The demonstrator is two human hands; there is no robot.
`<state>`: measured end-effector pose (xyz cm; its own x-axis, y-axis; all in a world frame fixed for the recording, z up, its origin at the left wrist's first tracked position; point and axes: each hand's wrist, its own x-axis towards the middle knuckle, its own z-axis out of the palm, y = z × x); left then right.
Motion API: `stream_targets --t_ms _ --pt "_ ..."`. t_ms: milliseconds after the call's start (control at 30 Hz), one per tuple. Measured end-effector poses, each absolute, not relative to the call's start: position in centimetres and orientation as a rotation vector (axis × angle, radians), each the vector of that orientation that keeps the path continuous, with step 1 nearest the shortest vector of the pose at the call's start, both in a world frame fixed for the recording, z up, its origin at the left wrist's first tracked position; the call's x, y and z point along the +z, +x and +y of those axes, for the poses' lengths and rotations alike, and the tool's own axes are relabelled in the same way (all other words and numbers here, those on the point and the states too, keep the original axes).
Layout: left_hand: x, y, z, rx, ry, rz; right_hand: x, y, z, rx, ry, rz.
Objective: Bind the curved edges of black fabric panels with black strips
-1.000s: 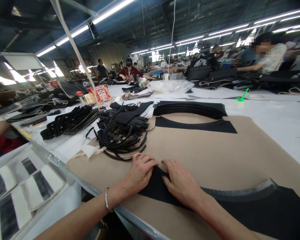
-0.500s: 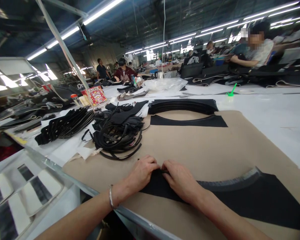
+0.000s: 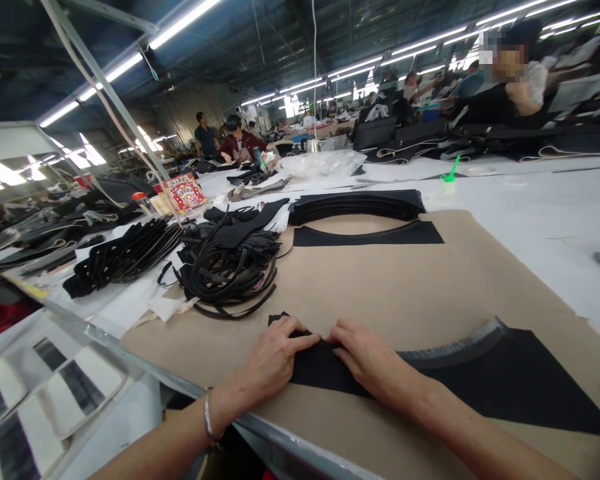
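Note:
A black fabric panel (image 3: 485, 373) with a curved upper edge lies flat on the brown sheet, close to the table's front edge. Grey shows along the right part of that curve. My left hand (image 3: 279, 353), a bracelet at its wrist, is closed at the panel's upper edge near the left end, thumb stretched toward the other hand. Just right of it, my right hand (image 3: 363, 350) has its fingers bent over the same edge, and the forearm crosses the panel. The fingertips of both hands nearly meet, partly hiding the edge between them.
Beyond lie a single black curved panel (image 3: 370, 235) and a stack of similar panels (image 3: 357, 205). A tangle of black strips (image 3: 230, 267) is at left, beside a fanned pile of black pieces (image 3: 123, 257). A green-nozzled item (image 3: 450, 172) stands farther back. Co-workers sit across the tables.
The left hand has shifted a little left along the panel's edge, its thumb now straighter, and the panel's left corner shows. The right hand stays by the edge. The camera view has shifted slightly.

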<state>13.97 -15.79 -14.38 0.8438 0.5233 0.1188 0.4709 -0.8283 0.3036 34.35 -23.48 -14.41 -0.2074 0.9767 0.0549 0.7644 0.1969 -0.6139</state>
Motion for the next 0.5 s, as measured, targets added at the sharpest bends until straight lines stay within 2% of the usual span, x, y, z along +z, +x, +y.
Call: stream_targets --t_ms 500 --pt "-14.7 16.0 -17.8 0.412 2.741 0.714 -14.8 36.3 -25.6 0.541 -1.482 -2.168"
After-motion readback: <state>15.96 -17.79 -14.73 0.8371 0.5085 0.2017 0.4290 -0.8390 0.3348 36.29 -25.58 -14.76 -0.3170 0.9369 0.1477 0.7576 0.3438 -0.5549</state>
